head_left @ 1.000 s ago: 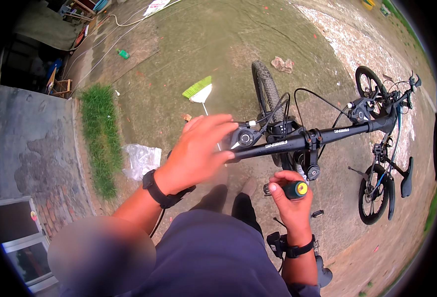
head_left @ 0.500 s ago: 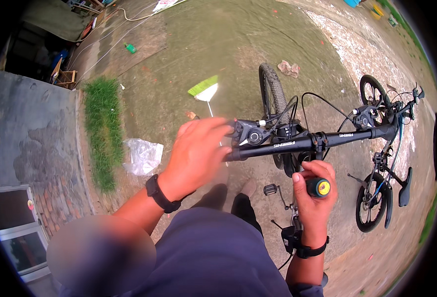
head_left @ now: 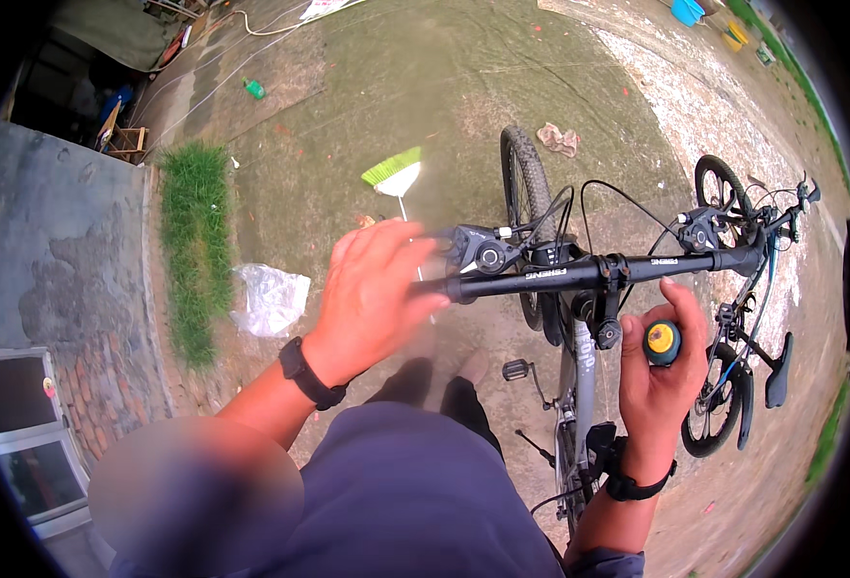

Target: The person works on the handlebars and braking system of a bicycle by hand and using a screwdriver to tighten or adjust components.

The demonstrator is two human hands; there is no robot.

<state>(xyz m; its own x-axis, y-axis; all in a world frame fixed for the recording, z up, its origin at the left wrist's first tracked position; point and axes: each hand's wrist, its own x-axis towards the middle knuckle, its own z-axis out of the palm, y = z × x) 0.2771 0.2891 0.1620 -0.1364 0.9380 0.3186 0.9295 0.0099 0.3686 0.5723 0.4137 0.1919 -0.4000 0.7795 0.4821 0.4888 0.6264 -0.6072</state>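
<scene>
Holding a handlebar [head_left: 540,280], left grip [head_left: 367,299] clamped on its end, right grip [head_left: 664,385] closed round a yellow-topped handle [head_left: 663,339], grey frame [head_left: 584,385] below, green-bristled broom [head_left: 396,175] farther off.

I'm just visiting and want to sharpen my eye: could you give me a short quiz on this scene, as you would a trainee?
1. True or false: the person's left grip is on a tyre.
2. What does the person's right grip hold?
A) a bucket
B) a dark object with a yellow end
C) a bottle
3. Which lies nearer the grass strip on the left: the clear plastic or the broom?

Key:
1. False; it is at one end of the handlebar.
2. B
3. The clear plastic.
</scene>
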